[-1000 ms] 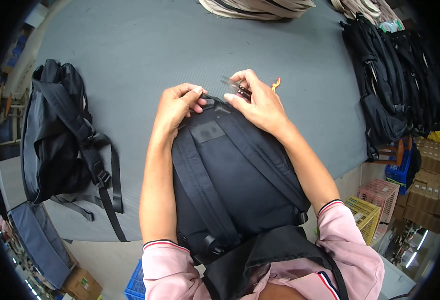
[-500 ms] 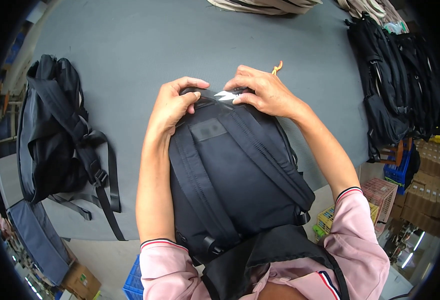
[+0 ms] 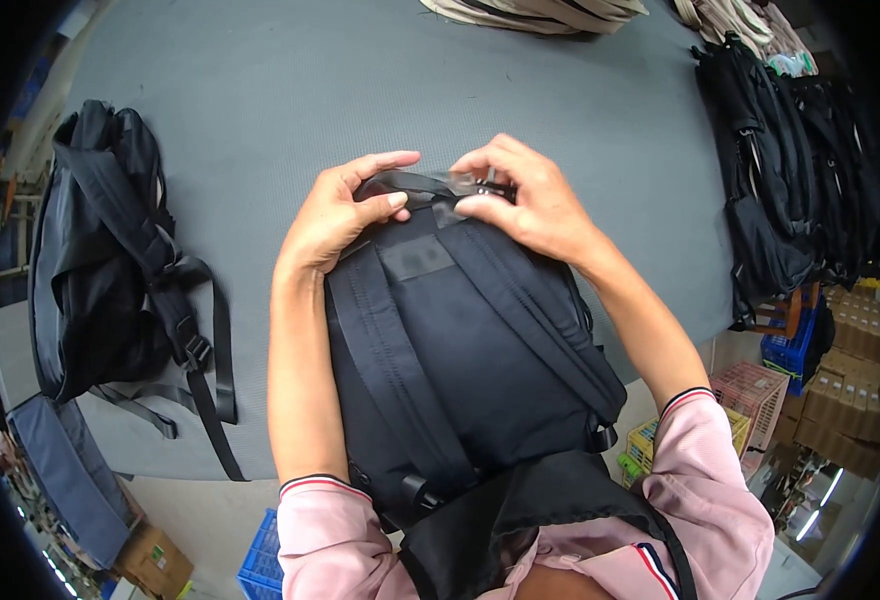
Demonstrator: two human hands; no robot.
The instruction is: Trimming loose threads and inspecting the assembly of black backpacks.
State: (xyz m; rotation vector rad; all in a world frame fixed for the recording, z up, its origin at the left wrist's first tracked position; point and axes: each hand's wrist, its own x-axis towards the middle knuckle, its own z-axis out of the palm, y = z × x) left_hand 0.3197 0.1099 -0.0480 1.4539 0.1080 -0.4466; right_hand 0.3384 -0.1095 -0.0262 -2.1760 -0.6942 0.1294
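Note:
A black backpack [image 3: 460, 340] lies in front of me on the grey table, straps facing up and its top pointing away. At that top end my left hand [image 3: 345, 210] is closed, thumb and fingers pinching one side of the handle loop [image 3: 410, 183]. My right hand [image 3: 530, 200] is curled round small thread snips [image 3: 482, 187], whose blades are close beside the loop's right end. Most of the snips is hidden by the fingers. Below the handle, a dark patch [image 3: 418, 257] sits between the two shoulder straps.
Another black backpack [image 3: 105, 270] lies at the left, straps trailing. More black backpacks [image 3: 775, 160] are stacked at the right. Beige fabric pieces [image 3: 545, 12] lie at the far edge. Beyond the grey table [image 3: 290, 90] stand crates [image 3: 750, 400] and cardboard boxes [image 3: 850, 385].
The snips' bright blades, pointing left at the handle before, now show less, and the orange cord has gone from sight. My right hand has turned slightly; the left keeps its hold.

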